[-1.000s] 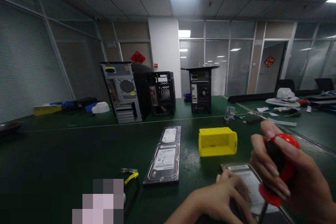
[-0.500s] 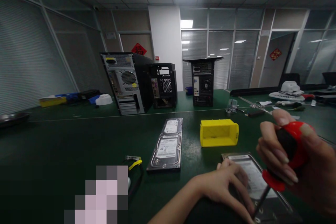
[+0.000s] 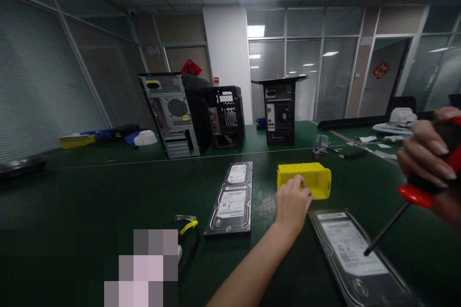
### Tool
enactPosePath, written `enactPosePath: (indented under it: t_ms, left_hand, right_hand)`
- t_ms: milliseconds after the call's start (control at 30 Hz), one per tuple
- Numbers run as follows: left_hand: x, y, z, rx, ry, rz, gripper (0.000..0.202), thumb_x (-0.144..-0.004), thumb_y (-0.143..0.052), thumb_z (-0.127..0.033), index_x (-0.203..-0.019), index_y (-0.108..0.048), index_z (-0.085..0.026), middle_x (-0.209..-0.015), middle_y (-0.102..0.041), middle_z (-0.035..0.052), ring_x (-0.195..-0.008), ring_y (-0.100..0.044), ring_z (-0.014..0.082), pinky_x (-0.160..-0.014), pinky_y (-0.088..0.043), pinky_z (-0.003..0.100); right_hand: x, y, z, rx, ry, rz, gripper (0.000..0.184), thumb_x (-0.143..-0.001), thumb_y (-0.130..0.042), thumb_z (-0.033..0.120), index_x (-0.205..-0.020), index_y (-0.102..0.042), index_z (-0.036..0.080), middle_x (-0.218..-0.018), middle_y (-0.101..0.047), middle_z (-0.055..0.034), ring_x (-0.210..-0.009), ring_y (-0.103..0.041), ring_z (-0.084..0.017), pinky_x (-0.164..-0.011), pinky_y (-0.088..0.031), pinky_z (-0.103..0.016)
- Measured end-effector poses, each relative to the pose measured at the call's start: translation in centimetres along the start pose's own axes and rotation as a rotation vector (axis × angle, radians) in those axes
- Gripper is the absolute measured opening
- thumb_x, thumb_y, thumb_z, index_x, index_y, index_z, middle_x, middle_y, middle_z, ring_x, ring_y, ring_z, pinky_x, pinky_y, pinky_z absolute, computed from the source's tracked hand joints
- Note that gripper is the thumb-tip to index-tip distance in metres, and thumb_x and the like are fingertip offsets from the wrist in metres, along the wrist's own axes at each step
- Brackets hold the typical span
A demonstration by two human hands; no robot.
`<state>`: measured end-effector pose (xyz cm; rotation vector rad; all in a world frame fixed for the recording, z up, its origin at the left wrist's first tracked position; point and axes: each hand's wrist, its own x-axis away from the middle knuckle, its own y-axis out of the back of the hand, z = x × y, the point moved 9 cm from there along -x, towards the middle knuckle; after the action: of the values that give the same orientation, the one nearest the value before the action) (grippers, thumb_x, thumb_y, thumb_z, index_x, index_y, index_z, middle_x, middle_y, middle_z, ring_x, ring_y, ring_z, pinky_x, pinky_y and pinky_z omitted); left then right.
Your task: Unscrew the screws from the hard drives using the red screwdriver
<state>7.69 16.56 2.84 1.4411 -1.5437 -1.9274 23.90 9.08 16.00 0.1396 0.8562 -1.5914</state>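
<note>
The right hand (image 3: pixel 432 160) is at the right edge of the view, raised above the dark green bench (image 3: pixel 108 192). Its grip is wrapped tight round the handle of a red-and-black-handled screwdriver (image 3: pixel 419 192). The thin dark shaft slants down and to the left, and its tip is at the white label of a silver hard drive (image 3: pixel 355 256) lying flat near the bench's front edge. The left hand (image 3: pixel 291 201) reaches forward to a yellow plastic bin (image 3: pixel 317 178) with its fingers curled at the bin's near rim. I cannot tell whether this grip pinches anything. Left of the bin, two more silver hard drives (image 3: pixel 232 201) lie end to end. Three computer towers (image 3: pixel 173 115) stand far back on the bench.
</note>
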Motion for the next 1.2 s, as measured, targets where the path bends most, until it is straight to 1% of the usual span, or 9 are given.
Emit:
enactPosePath:
  t_ms: [100,200,667,767,833,933,1000,1100,1200]
  left_hand:
    - [-1.3,-1.0,-0.6,-0.282,-0.184,0.007,0.015,-0.085,-0.046,-0.018,-0.086,-0.060,-0.015,-0.099,-0.051,0.0066,-0.088,-0.048,0.0183,-0.069,-0.038,0.032]
    - [-1.6,-1.7,-0.2,-0.394,-0.252,0.007,0.018,-0.085,-0.041,-0.013,-0.084,-0.059,-0.013,-0.097,-0.052,0.0073,-0.087,-0.047,0.0188,-0.067,-0.037,0.033]
    - [-1.4,-3.0,1.7,-0.398,-0.177,0.068,0.016,-0.082,-0.044,-0.009,-0.083,-0.059,-0.013,-0.102,-0.053,0.0092,-0.075,-0.053,0.0162,-0.060,-0.037,0.029]
    - [-1.0,-2.4,2.0,-0.360,-0.167,0.041,0.015,-0.083,-0.044,-0.012,-0.081,-0.058,-0.014,-0.095,-0.054,0.0070,-0.072,-0.053,0.0148,-0.059,-0.036,0.027]
    - [-0.5,-1.4,2.3,-0.301,-0.134,-0.012,0.016,-0.085,-0.042,-0.020,-0.079,-0.056,-0.015,-0.089,-0.054,0.0054,-0.071,-0.052,0.0140,-0.060,-0.035,0.027]
    - [0.2,1.0,3.2,-0.195,-0.004,-0.154,0.024,-0.087,-0.039,-0.033,-0.079,-0.053,-0.016,-0.084,-0.053,0.0048,-0.075,-0.050,0.0153,-0.065,-0.035,0.028]
    - [0.8,2.6,4.5,-0.130,0.151,-0.279,0.025,-0.087,-0.038,-0.037,-0.084,-0.051,-0.017,-0.086,-0.052,0.0056,-0.080,-0.049,0.0173,-0.071,-0.035,0.031]
    - [2.1,3.7,6.9,-0.012,0.417,-0.422,0.028,-0.088,-0.034,-0.040,-0.098,-0.046,-0.016,-0.093,-0.050,0.0065,-0.087,-0.047,0.0185,-0.078,-0.036,0.033]
    - [2.7,2.7,8.0,0.102,0.507,-0.403,0.031,-0.089,-0.032,-0.040,-0.107,-0.041,-0.018,-0.099,-0.049,0.0060,-0.093,-0.048,0.0183,-0.081,-0.036,0.034]
  right_hand:
    - [0.3,-0.8,-1.0,-0.081,-0.075,0.006,0.015,-0.081,-0.047,0.036,-0.075,-0.048,0.022,-0.057,-0.035,0.0032,-0.036,-0.029,-0.005,-0.030,-0.016,-0.023]
    - [0.5,-1.1,-1.3,-0.077,-0.079,0.019,0.015,-0.080,-0.048,0.037,-0.076,-0.049,0.022,-0.058,-0.037,0.0030,-0.036,-0.031,-0.005,-0.030,-0.017,-0.022]
    - [1.0,-2.3,-0.6,0.057,-0.022,0.166,0.011,-0.079,-0.049,0.033,-0.075,-0.050,0.023,-0.055,-0.042,0.0033,-0.033,-0.036,-0.007,-0.029,-0.023,-0.022]
    - [1.2,-1.9,2.0,0.334,0.141,0.156,0.008,-0.077,-0.053,0.030,-0.083,-0.056,0.024,-0.061,-0.050,0.0010,-0.037,-0.043,-0.009,-0.031,-0.032,-0.022]
    - [2.4,-2.9,3.0,0.699,0.267,0.222,0.023,-0.073,-0.060,0.028,-0.096,-0.059,0.026,-0.076,-0.059,-0.0030,-0.053,-0.056,-0.014,-0.042,-0.045,-0.024]
    - [6.2,-5.8,-1.1,1.150,0.198,0.655,0.026,-0.074,-0.058,0.025,-0.101,-0.061,0.028,-0.094,-0.062,-0.0042,-0.079,-0.062,-0.018,-0.066,-0.051,-0.028]
    - [9.2,-6.3,-4.8,1.275,0.099,0.871,0.017,-0.076,-0.052,0.018,-0.086,-0.063,0.026,-0.079,-0.065,-0.0015,-0.063,-0.062,-0.015,-0.057,-0.051,-0.024]
    - [12.2,-5.2,-8.8,1.455,0.023,0.948,0.013,-0.073,-0.056,0.024,-0.083,-0.065,0.024,-0.073,-0.067,-0.0030,-0.054,-0.063,-0.018,-0.044,-0.050,-0.025]
    - [13.7,-3.3,-10.9,1.530,0.019,0.947,0.049,-0.062,-0.067,0.032,-0.109,-0.059,0.025,-0.107,-0.063,-0.0121,-0.052,-0.064,-0.022,-0.041,-0.050,-0.030]
